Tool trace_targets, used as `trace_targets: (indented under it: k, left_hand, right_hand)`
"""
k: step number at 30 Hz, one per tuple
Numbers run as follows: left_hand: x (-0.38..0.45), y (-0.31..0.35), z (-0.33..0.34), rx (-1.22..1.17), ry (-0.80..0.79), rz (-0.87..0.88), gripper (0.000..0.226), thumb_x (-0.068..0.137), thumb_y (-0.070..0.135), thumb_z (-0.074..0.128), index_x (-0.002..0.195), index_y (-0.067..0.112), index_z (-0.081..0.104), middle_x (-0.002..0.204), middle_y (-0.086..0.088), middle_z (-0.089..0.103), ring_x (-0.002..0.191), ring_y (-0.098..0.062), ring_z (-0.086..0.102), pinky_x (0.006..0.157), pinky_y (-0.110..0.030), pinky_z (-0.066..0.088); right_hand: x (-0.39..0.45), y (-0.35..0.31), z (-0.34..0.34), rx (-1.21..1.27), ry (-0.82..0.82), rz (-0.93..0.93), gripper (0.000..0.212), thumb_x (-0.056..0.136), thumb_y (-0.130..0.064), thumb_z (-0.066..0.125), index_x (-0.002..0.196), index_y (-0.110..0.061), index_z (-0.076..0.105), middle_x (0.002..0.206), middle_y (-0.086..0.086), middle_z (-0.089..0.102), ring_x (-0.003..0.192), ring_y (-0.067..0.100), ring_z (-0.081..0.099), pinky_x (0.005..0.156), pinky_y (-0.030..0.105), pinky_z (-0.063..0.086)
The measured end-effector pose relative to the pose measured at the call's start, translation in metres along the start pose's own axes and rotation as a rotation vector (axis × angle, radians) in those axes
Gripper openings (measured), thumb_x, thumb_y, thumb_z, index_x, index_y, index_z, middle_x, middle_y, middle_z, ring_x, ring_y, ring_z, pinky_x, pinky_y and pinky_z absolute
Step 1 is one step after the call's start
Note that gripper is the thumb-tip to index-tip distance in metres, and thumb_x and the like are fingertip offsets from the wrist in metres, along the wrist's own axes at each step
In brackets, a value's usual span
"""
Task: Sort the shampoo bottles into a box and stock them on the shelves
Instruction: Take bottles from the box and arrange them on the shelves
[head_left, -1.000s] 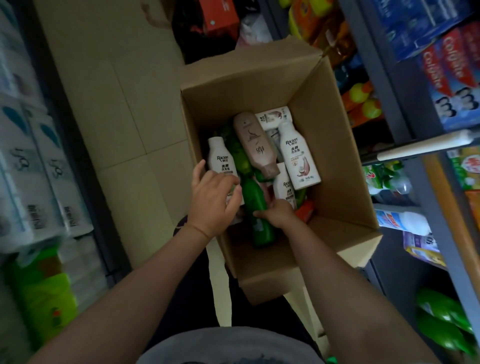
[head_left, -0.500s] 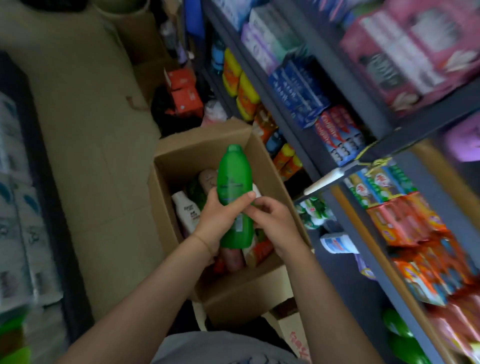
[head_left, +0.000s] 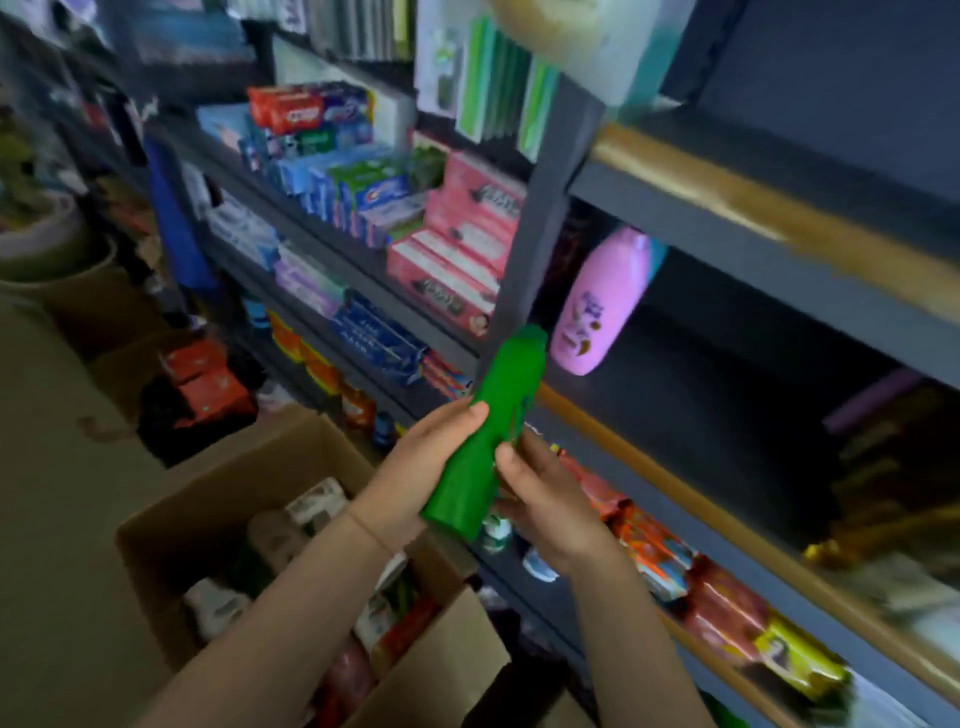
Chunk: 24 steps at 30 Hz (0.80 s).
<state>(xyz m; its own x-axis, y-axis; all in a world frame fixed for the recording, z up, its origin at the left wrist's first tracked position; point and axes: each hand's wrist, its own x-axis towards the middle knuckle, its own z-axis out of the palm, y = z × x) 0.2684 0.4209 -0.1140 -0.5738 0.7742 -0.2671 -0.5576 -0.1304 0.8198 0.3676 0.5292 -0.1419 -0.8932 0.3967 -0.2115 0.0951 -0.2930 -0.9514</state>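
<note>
Gripping green bottle (head_left: 483, 441), both hands (head_left: 478, 483) raised

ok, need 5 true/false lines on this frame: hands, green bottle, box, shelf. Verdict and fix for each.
1. Both hands hold the green bottle. True: the left hand and right hand grip it.
2. The green bottle lies in the cardboard box. False: it is lifted above the box.
3. A pink bottle stands on the shelf. True.
4. The box is empty. False: bottles remain inside.
5. The green bottle already rests on the shelf. False: it is in the hands, short of the shelf.
</note>
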Motion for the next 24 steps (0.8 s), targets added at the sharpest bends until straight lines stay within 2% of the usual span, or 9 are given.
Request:
trace_targets:
  k: [2, 3, 5, 7, 11, 16, 19, 22, 24]
  left_hand:
    - [0.006, 0.002, 0.016, 0.113, 0.002, 0.092, 0.040, 0.089, 0.025, 0.060, 0.125, 0.009, 0.065, 0.112, -0.010, 0.074, 0.096, -0.019, 0.069, 0.081, -0.029, 0.058]
    - [0.009, 0.003, 0.022, 0.172, -0.015, 0.149, 0.038, 0.088, 0.024, 0.062, 0.123, 0.011, 0.067, 0.110, -0.007, 0.075, 0.097, -0.017, 0.070, 0.078, -0.026, 0.058]
    - [0.014, 0.008, 0.034, 0.285, -0.061, 0.256, 0.032, 0.085, 0.020, 0.066, 0.116, 0.015, 0.070, 0.105, 0.001, 0.077, 0.097, -0.012, 0.071, 0.078, -0.022, 0.056]
    - [0.023, 0.014, 0.044, 0.364, -0.110, 0.325, 0.029, 0.085, 0.007, 0.069, 0.114, 0.012, 0.070, 0.103, 0.003, 0.077, 0.097, -0.011, 0.071, 0.083, -0.023, 0.056]
    - [0.054, 0.023, 0.059, 0.460, -0.119, 0.394, 0.039, 0.082, -0.006, 0.071, 0.117, 0.011, 0.069, 0.107, 0.001, 0.075, 0.097, -0.014, 0.072, 0.090, -0.029, 0.056]
    - [0.088, 0.026, 0.066, 0.589, -0.046, 0.503, 0.038, 0.083, 0.000, 0.075, 0.112, 0.025, 0.070, 0.105, 0.008, 0.074, 0.098, -0.007, 0.071, 0.096, -0.031, 0.055]
    - [0.099, 0.024, 0.070, 0.631, -0.006, 0.552, 0.039, 0.088, 0.003, 0.072, 0.120, 0.025, 0.068, 0.111, 0.012, 0.072, 0.104, -0.002, 0.068, 0.099, -0.027, 0.053]
    - [0.103, 0.024, 0.070, 0.630, 0.042, 0.600, 0.038, 0.092, 0.005, 0.067, 0.126, 0.020, 0.067, 0.119, 0.006, 0.071, 0.110, -0.006, 0.066, 0.099, -0.026, 0.052]
    - [0.106, 0.024, 0.067, 0.625, 0.082, 0.651, 0.039, 0.092, 0.005, 0.067, 0.127, 0.024, 0.064, 0.119, 0.004, 0.070, 0.110, -0.008, 0.066, 0.098, -0.024, 0.052]
  right_hand:
    - [-0.006, -0.013, -0.016, -0.062, 0.093, -0.075, 0.050, 0.079, -0.038, 0.074, 0.124, -0.021, 0.058, 0.115, 0.005, 0.070, 0.103, 0.024, 0.068, 0.077, 0.044, 0.059]
    - [-0.009, -0.019, -0.023, -0.074, 0.146, -0.117, 0.054, 0.076, -0.036, 0.077, 0.123, -0.018, 0.058, 0.110, 0.005, 0.071, 0.096, 0.021, 0.068, 0.071, 0.037, 0.057]
    - [-0.014, -0.030, -0.035, -0.069, 0.261, -0.216, 0.052, 0.078, -0.018, 0.082, 0.122, -0.010, 0.056, 0.107, 0.009, 0.070, 0.088, 0.015, 0.068, 0.067, 0.024, 0.053]
    - [-0.015, -0.039, -0.043, -0.120, 0.362, -0.292, 0.050, 0.077, -0.003, 0.082, 0.119, -0.007, 0.056, 0.106, 0.010, 0.070, 0.085, 0.013, 0.068, 0.066, 0.020, 0.053]
    - [-0.004, -0.051, -0.061, -0.258, 0.518, -0.361, 0.045, 0.074, -0.014, 0.086, 0.111, -0.015, 0.061, 0.094, -0.003, 0.073, 0.078, 0.012, 0.068, 0.063, 0.025, 0.054]
    - [0.015, -0.062, -0.074, -0.382, 0.625, -0.380, 0.037, 0.080, -0.021, 0.082, 0.108, -0.018, 0.059, 0.088, 0.005, 0.068, 0.064, 0.021, 0.064, 0.047, 0.028, 0.051]
    - [0.023, -0.070, -0.072, -0.453, 0.679, -0.403, 0.038, 0.082, -0.019, 0.080, 0.111, -0.020, 0.054, 0.088, -0.001, 0.065, 0.073, 0.016, 0.066, 0.051, 0.029, 0.058]
    - [0.033, -0.074, -0.067, -0.504, 0.689, -0.441, 0.040, 0.083, -0.020, 0.079, 0.113, -0.021, 0.053, 0.088, -0.006, 0.063, 0.072, 0.017, 0.066, 0.052, 0.027, 0.057]
    - [0.040, -0.076, -0.065, -0.539, 0.704, -0.450, 0.043, 0.082, -0.022, 0.080, 0.117, -0.019, 0.053, 0.089, -0.007, 0.062, 0.074, 0.018, 0.066, 0.057, 0.033, 0.059]
